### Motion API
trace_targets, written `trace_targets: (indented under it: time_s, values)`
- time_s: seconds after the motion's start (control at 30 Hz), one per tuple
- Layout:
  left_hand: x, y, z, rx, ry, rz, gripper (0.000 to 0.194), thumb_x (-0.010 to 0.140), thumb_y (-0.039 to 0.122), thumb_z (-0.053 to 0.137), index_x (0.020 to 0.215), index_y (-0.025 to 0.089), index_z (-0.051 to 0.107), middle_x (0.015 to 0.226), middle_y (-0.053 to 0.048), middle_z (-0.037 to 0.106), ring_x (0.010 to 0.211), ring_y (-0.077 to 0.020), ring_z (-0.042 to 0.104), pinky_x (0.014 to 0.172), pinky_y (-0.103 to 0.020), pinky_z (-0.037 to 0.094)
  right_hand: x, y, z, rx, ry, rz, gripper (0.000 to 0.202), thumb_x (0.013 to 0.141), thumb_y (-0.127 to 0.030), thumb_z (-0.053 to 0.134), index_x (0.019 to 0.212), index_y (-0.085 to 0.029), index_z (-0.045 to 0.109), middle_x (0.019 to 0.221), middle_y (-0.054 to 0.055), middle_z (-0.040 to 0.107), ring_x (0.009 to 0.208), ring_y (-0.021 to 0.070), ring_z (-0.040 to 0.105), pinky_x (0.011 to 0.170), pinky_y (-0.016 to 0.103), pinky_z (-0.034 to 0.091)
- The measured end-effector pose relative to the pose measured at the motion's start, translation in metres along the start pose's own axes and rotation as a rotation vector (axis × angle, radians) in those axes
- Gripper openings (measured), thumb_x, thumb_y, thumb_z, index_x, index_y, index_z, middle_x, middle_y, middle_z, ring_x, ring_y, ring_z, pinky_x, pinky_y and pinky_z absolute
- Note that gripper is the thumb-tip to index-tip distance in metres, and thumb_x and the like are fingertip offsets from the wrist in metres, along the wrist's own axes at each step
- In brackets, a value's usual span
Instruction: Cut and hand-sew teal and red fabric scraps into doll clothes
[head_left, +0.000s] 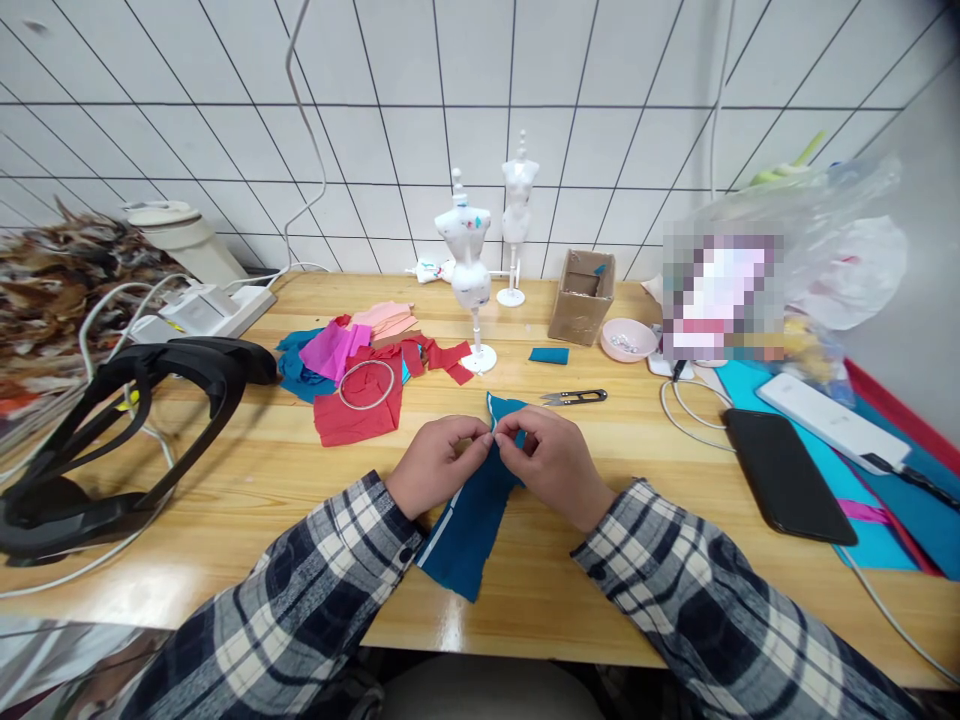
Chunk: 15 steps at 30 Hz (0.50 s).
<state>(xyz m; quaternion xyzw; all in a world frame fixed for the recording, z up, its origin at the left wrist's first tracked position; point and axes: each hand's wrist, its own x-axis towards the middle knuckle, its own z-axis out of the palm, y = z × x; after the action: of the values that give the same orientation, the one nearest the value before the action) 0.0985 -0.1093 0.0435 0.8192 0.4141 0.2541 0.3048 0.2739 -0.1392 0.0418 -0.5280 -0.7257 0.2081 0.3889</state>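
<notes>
A strip of dark blue fabric (469, 520) lies on the wooden table in front of me, with a thin white strip running along its left edge. My left hand (444, 462) pinches that edge near the upper end of the cloth. Right beside it, my right hand (553, 462) is closed in a pinch at the same edge, its fingertips nearly touching those of my left. Whatever small part sits between the fingertips is hidden. Just beyond my right hand lie black thread snips (576, 398), and a small folded blue piece (549, 355) is behind them.
Red cloth (360, 418) with a metal ring (366, 384) lies left, near a black headset frame (217, 440). White mannequins (471, 270) stand at the back beside a cardboard box (581, 298) and pink bowl (628, 340). A black phone (787, 475) is at right.
</notes>
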Motion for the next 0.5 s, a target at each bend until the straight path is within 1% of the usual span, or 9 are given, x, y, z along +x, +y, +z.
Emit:
trace_targets:
  time_s: [0.17,0.3,0.5]
  values:
    - [0.0007,-0.0001,0.0012,0.004,0.037,-0.039,0.021,0.084,0.027,0.050,0.071,0.017,0.063,0.067,0.001,0.064,0.065,-0.0136,0.057,0.063,-0.023,0.043,-0.0016,-0.0004,0.0009,-0.053,-0.004,-0.020,0.009,0.085,-0.023,0.059,0.082,-0.022,0.067,0.078,0.000,0.067,0.070,0.0141,0.058,0.062,0.025,0.041]
    - [0.0016,0.0004,0.0014,-0.023,0.060,-0.051,0.016,0.080,0.022,0.050,0.073,0.017,0.063,0.067,0.002,0.064,0.065,-0.0134,0.058,0.064,-0.022,0.044,-0.0026,-0.0016,0.0003,-0.100,-0.003,-0.041,0.011,0.087,-0.025,0.058,0.086,-0.022,0.068,0.083,0.001,0.069,0.073,0.0147,0.060,0.066,0.027,0.042]
    - [0.0012,0.0011,0.0010,-0.049,0.041,-0.049,0.017,0.083,0.025,0.051,0.078,0.017,0.066,0.074,0.000,0.068,0.071,-0.0150,0.062,0.069,-0.023,0.046,-0.0026,-0.0011,-0.0011,-0.111,0.013,-0.043,0.008,0.084,-0.024,0.061,0.086,-0.022,0.069,0.082,0.001,0.069,0.069,0.0148,0.059,0.064,0.027,0.042]
